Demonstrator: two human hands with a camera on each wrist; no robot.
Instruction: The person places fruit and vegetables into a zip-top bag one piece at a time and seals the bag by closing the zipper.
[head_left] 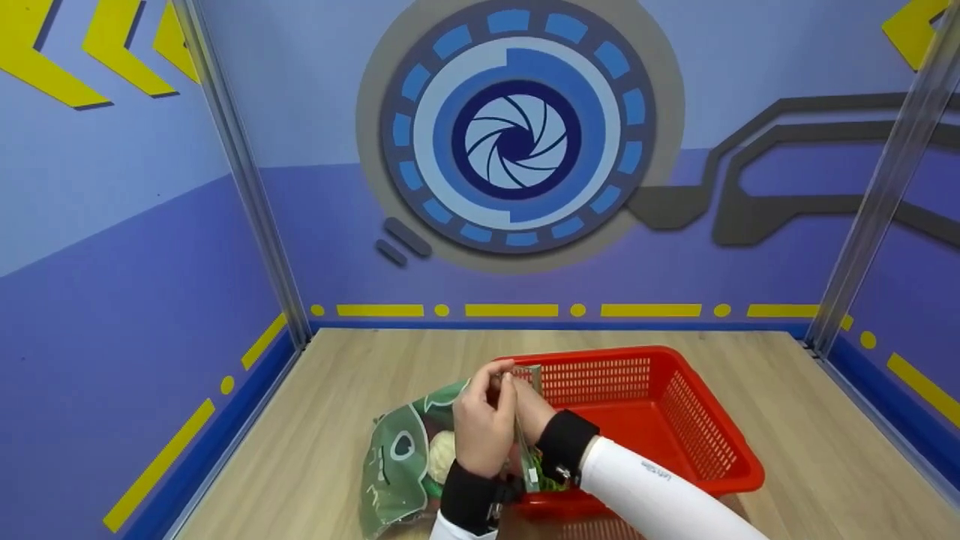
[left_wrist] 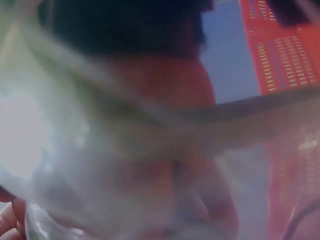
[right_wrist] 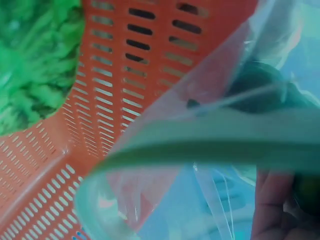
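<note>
A clear plastic bag printed with a green cartoon face (head_left: 397,465) lies at the basket's left side, its upper edge raised. A pale, rounded vegetable (head_left: 441,456) shows through its window. My left hand (head_left: 484,424) grips the bag's edge with thumb and fingers curled together. Just beyond it, my right hand (head_left: 532,411) holds the same edge, its fingertips partly hidden behind the left hand. The bag's pale edge strip (right_wrist: 215,142) crosses the right wrist view, above the right fingers (right_wrist: 275,205). Blurred plastic covers most of the left wrist view.
A red perforated basket (head_left: 705,427) stands right of the bag, under the right forearm. Leafy greens (right_wrist: 37,60) lie inside it near the bag. The wooden table (head_left: 300,450) is bounded by blue walls with metal corner posts (head_left: 247,165).
</note>
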